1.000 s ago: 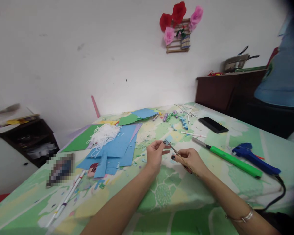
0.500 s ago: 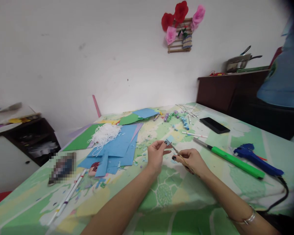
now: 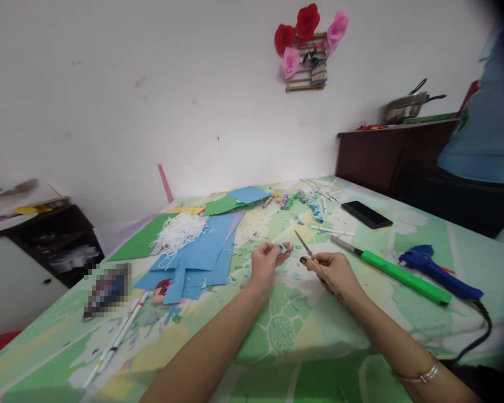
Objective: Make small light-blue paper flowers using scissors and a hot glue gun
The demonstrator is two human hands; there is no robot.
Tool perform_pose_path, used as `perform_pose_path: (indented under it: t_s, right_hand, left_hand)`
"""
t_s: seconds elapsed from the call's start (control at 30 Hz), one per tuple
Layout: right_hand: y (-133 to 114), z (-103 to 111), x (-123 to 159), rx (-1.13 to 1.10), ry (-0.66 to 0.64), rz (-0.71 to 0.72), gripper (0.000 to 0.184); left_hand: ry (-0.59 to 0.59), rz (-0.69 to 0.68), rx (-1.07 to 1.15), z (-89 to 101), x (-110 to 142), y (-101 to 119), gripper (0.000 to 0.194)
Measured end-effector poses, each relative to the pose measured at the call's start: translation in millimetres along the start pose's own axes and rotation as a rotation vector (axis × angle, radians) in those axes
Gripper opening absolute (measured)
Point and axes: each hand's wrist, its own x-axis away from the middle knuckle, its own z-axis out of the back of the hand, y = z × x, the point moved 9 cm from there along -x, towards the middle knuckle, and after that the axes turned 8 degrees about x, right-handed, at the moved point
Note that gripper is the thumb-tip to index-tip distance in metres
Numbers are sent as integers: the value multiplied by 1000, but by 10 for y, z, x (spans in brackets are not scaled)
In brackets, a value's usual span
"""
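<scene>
Between the thumb and fingers of my left hand [image 3: 265, 266] is a small light blue piece of paper [image 3: 282, 248], partly hidden by the fingertips. My right hand [image 3: 331, 274] grips a pair of scissors [image 3: 315, 262] by the handles, the blades pointing up and left, a little apart from the paper. Small blue and green scraps [image 3: 243, 274] are scattered on the tablecloth around my left hand. Beyond both hands lies a row of curled purple, green and blue paper beads [image 3: 317, 211].
At left, white string [image 3: 180, 232] sits on blue sheets [image 3: 218, 238]. To the right are a green cutter [image 3: 403, 274], a blue glue gun [image 3: 441, 271] with a cord, and a black phone [image 3: 366, 214]. Markers [image 3: 121, 336] lie front left. A person in blue [image 3: 479, 129] stands at far right.
The scissors have drawn back from the blue paper, and my right hand has shifted slightly right. My left fingers have turned, tucking the paper between their tips.
</scene>
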Motion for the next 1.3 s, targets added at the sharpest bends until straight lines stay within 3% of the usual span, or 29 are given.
perform_pose_path:
  t_s: [0.13,0.33,0.67,0.83,0.97,1.13,1.3]
  right_hand:
    - [29,-10,6,-16,-15,-43,44]
    - [-20,7,27,-49,9,19,42]
    - [40,64,14,-81,62,2,45]
    - [70,79,8,-69,80,-3,48]
    - [4,104,24,0,109,69,45]
    - [-252,135,123,236,174,249,42]
    - [-332,85,161,359,171,318,39]
  left_hand:
    - [-75,21,18,-34,0,-27,21]
    - [-142,96,-63,-51,-32,-108,18]
    - [-55,82,-72,107,-136,-11,21]
    - [-81,42,-73,87,-153,47,21]
    - [-125,20,-83,49,-139,64,22]
    - [-159,-54,-147,4,-108,85,33]
    - [-178,-35,-164,-20,-86,35,26]
